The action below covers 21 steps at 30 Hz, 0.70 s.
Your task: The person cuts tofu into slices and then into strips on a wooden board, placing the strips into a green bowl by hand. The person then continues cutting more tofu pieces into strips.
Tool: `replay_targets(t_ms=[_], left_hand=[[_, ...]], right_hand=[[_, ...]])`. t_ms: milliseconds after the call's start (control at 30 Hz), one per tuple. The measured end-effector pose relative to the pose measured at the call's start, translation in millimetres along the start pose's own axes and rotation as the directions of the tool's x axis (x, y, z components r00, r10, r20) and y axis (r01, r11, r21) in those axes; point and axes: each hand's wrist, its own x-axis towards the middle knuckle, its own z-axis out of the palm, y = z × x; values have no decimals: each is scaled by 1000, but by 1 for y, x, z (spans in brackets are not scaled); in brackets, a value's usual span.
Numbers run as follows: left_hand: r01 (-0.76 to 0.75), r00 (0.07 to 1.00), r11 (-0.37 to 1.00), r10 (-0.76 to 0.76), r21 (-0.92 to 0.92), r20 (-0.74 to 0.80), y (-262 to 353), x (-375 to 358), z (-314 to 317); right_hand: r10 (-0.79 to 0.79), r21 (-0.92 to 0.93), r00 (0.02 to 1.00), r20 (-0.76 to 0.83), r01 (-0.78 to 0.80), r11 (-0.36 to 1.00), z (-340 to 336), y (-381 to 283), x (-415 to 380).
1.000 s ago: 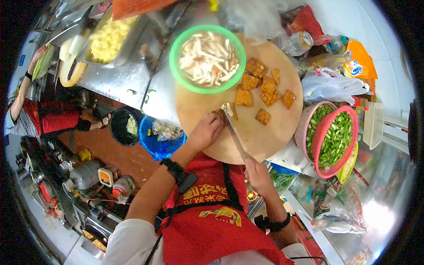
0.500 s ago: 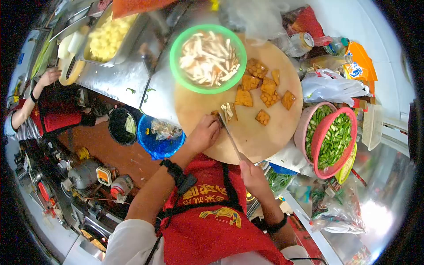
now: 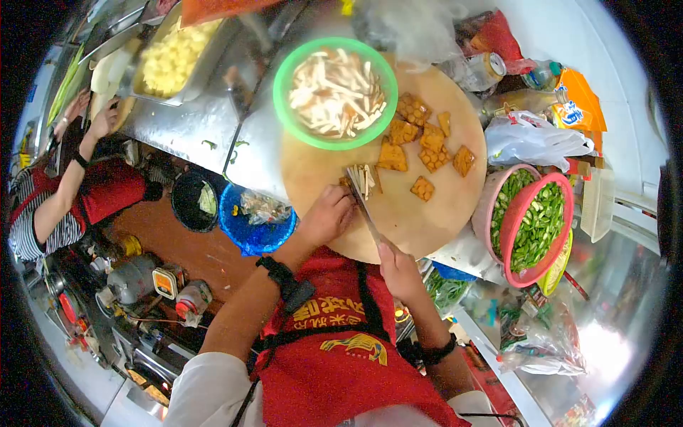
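Right hand (image 3: 398, 270) clamped on knife (image 3: 364, 206); left hand (image 3: 329, 213) pinning tofu piece (image 3: 361, 179) at board's (image 3: 427, 220) 9 o'clock. Risk: blade beside fingertips, slip could nick them.

Chopping board (image 3: 427, 220) on counter, centre of view; bins on floor to its left, baskets to its right.

On board: bowl of strips (image 3: 334, 91) at far left edge; tofu pieces (image 3: 425, 142) just right of bowl; cut slices (image 3: 363, 179) at near left, touching left hand (image 3: 327, 213). Knife (image 3: 364, 206) just right of slices, handle in right hand (image 3: 398, 269) at near edge. Nested baskets of beans (image 3: 533, 220) beside board, right. Plastic bag (image 3: 533, 139) behind baskets. Tray (image 3: 171, 60) far left on counter. Two bins (image 3: 235, 210) below counter, left of left hand.
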Motion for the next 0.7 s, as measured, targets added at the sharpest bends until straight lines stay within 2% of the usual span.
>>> replay_targets(t_ms=[133, 200, 233, 300, 400, 433, 467, 500, 533, 567, 600, 700], left_hand=[[2, 1000, 1000, -3, 31, 27, 2, -3, -2], [4, 992, 999, -10, -45, -128, 0, -6, 1], [7, 992, 999, -13, -45, -129, 1, -8, 1], [111, 983, 994, -112, -18, -147, 1, -12, 1], [109, 986, 994, -107, 11, -131, -2, -8, 2], [111, 985, 994, -108, 13, -134, -1, -7, -1], [172, 981, 984, -175, -35, -89, 2, -6, -4], [235, 970, 969, -239, -81, -41, 4, -5, -6], [237, 970, 968, -241, -81, -45, 3, -4, -4], [185, 978, 983, -184, -1, -101, 2, -5, 1], [139, 981, 987, -125, 82, -151, 2, -5, 3], [157, 978, 985, -144, 78, -152, 1, -5, 5]], right_hand=[[106, 62, 994, 38, -109, 992, -2, -4, 8], [140, 95, 989, 54, -144, 985, -13, -7, -1], [179, 78, 981, 79, -185, 980, -19, -8, -11], [219, 56, 970, 108, -226, 973, -24, -16, -24], [244, 31, 960, 135, -250, 968, -24, -25, -30], [282, -27, 946, 160, -281, 959, -22, -24, -29], [321, -85, 929, 182, -310, 947, -20, -23, -28], [319, -87, 930, 184, -308, 947, -17, -20, -29], [260, -61, 955, 142, -253, 965, -13, -16, -31], [199, -39, 975, 100, -196, 980, -12, -14, -31], [198, -43, 975, 104, -194, 980, -10, -15, -31], [247, -69, 964, 97, -241, 968, -5, -17, -24]])
